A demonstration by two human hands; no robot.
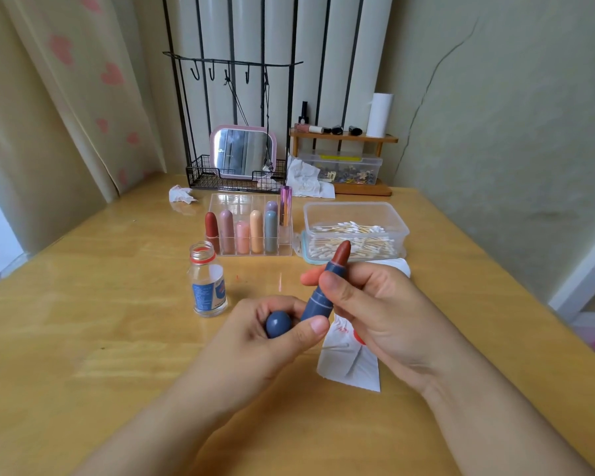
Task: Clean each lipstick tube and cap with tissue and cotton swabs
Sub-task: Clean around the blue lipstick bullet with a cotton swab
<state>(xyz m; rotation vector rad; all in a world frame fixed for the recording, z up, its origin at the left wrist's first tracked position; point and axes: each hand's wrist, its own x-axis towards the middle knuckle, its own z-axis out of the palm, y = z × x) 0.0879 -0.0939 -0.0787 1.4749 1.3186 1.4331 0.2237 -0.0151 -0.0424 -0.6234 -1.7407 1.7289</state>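
Being held above the wooden table (100, 338) is an uncapped blue lipstick tube (318, 300), tilted so that its exposed brick-red bullet (342, 252) is pointing toward the far right. The tube is being gripped around its upper barrel by the right hand (375, 310), whose fingers and thumb are curled around it. The lower end of the tube is being pinched by the thumb and fingers of the left hand (272, 334), and the matching blue cap (278, 323) is being kept in that same hand, tucked against the palm just beside the tube's base. A white tissue (351, 367) bearing red smears is lying on the table directly beneath the right hand, with a cotton swab (335, 346) resting on it.

At the near left of the hands, a small open glass bottle (207, 280) with a blue label is standing upright. Farther back, a clear organiser (244, 201) is holding a row of upright lipsticks (243, 231). To its right, a clear plastic box (356, 211) is filled with cotton swabs. A crumpled tissue (181, 194) is lying at the far left of the table.
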